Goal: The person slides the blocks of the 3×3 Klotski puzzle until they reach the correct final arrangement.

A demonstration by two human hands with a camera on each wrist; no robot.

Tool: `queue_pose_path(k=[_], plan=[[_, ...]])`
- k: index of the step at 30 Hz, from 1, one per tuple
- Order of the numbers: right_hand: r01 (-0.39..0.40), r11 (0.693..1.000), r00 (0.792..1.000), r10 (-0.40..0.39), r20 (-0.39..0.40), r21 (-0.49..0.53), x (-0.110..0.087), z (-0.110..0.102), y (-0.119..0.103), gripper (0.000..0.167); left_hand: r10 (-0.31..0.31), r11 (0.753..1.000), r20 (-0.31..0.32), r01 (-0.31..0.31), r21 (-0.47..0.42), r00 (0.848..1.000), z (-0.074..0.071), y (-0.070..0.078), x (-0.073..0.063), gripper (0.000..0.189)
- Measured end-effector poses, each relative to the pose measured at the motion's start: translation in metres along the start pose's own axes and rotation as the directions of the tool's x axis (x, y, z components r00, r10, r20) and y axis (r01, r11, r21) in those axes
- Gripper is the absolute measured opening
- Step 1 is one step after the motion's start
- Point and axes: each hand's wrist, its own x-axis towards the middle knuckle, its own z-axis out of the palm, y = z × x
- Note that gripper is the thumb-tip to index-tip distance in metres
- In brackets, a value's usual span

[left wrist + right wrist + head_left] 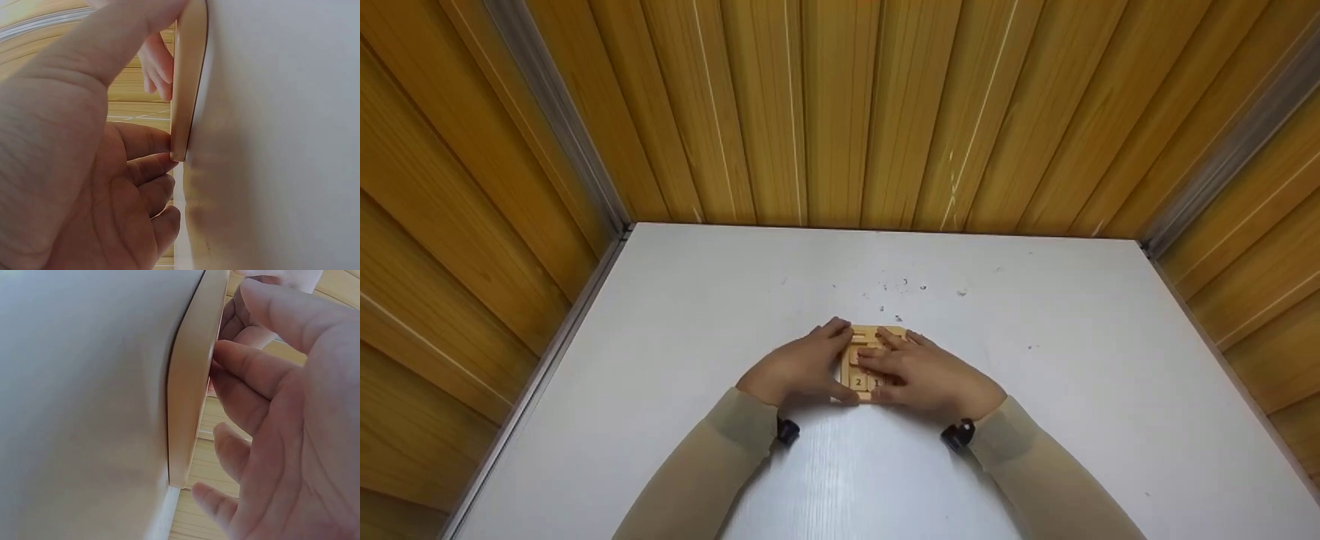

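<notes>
A wooden sliding number puzzle [862, 330] lies flat on the white table, with the digits 2 and 1 legible on its near tiles. My left hand [806, 364] holds its left side, thumb at the near corner and fingertips at the far one. In the left wrist view, those fingertips meet the end of the puzzle's pale side [188, 79]. From the right, my right hand [934, 375] reaches over the board, its fingers spread and fingertips touching the tiles. It hides most of the right-hand tiles. The right wrist view shows its index and middle fingertips at the board's top edge [188, 394].
The white table [675, 315] extends around the puzzle, with small dark marks [905, 283] beyond it. Wood-patterned panels [840, 112] wall in the back and both sides. Each wrist carries a black strapped device [958, 433].
</notes>
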Motion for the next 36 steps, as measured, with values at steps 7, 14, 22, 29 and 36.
queue_pose_path(k=[7, 14, 22, 29, 36], plan=[[0.001, 1.000, 1.000, -0.002, -0.009, -0.005, 0.0004, 0.0010, 0.0026, 0.072, 0.004, 1.000, 0.000, -0.004, -0.008, 1.000, -0.0011, -0.0001, 0.0018, 0.126], [0.006, 1.000, 1.000, -0.006, -0.011, -0.011, 0.0010, 0.0036, 0.0041, 0.075, 0.008, 1.000, 0.002, -0.008, -0.018, 1.000, -0.0012, -0.0006, 0.0010, 0.127], [-0.006, 1.000, 1.000, 0.006, -0.007, -0.020, 0.0008, 0.0053, 0.0038, 0.077, 0.011, 1.000, -0.013, -0.011, -0.014, 1.000, -0.0009, 0.0008, -0.0018, 0.128], [-0.032, 0.999, 0.999, 0.032, 0.014, -0.004, 0.0011, 0.0056, 0.0052, 0.083, 0.019, 1.000, -0.015, -0.019, -0.008, 1.000, -0.0006, -0.0001, 0.0002, 0.128], [-0.046, 0.999, 0.999, 0.046, 0.026, 0.016, 0.0013, 0.0032, 0.0020, 0.087, 0.013, 1.000, -0.017, -0.013, -0.022, 1.000, -0.0002, -0.0013, -0.0004, 0.130]])
